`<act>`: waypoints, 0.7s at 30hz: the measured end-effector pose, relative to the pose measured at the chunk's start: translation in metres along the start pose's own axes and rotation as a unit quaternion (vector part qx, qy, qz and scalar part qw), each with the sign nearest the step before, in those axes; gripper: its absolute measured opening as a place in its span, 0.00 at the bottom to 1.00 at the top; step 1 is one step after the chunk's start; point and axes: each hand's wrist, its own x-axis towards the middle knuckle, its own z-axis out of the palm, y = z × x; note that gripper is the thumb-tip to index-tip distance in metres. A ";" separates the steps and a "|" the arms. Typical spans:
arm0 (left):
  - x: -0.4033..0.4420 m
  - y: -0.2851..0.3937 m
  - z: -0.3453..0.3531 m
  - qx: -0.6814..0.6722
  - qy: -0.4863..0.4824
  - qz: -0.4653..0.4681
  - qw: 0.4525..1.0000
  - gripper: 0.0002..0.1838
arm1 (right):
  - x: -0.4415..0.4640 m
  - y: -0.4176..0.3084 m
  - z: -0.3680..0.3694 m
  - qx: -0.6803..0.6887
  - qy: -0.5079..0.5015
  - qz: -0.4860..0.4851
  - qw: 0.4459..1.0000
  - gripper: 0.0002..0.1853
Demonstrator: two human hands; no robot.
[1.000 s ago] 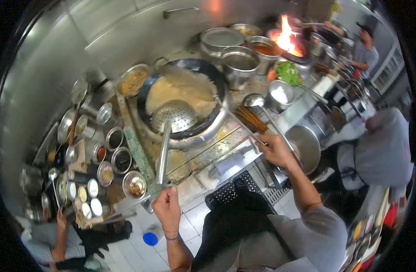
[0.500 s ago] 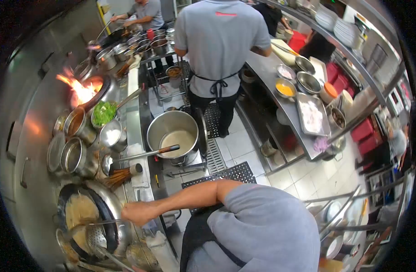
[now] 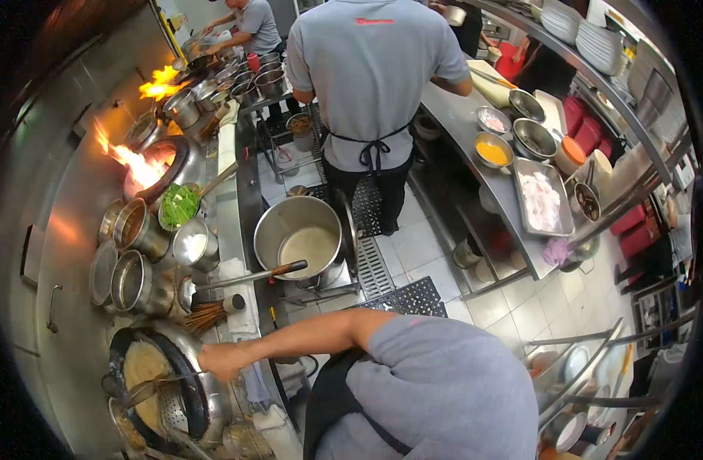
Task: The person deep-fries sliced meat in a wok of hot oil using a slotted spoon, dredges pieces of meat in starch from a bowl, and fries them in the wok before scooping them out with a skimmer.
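Observation:
At the lower left, my right hand (image 3: 223,360) is closed around the thin metal handle of a ladle (image 3: 142,392). The ladle's bowl rests over a wok (image 3: 202,360) holding pale, cloudy liquid (image 3: 146,360). Beside the ladle, a perforated skimmer (image 3: 173,412) dips into the same wok, its handle running off toward the bottom edge. My left hand is out of frame, so what it holds cannot be seen. Next to the wok lies a bamboo brush (image 3: 206,315).
A large stockpot (image 3: 298,238) stands by the counter, another ladle's handle (image 3: 252,275) reaching over it. Flames (image 3: 141,165) rise from a burner behind metal pots (image 3: 133,280) and a bowl of chopped greens (image 3: 180,205). A co-worker (image 3: 374,84) stands in the aisle beside a prep counter (image 3: 482,172).
The whole view has shifted slightly. My right hand stays on the ladle, whose bowl sits a little differently in the wok. A flame now flares at a farther burner near another worker.

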 end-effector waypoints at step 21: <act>0.035 -0.080 0.041 0.118 0.135 -0.079 0.981 0.33 | 0.024 -0.003 0.033 0.044 0.024 0.061 0.997 0.09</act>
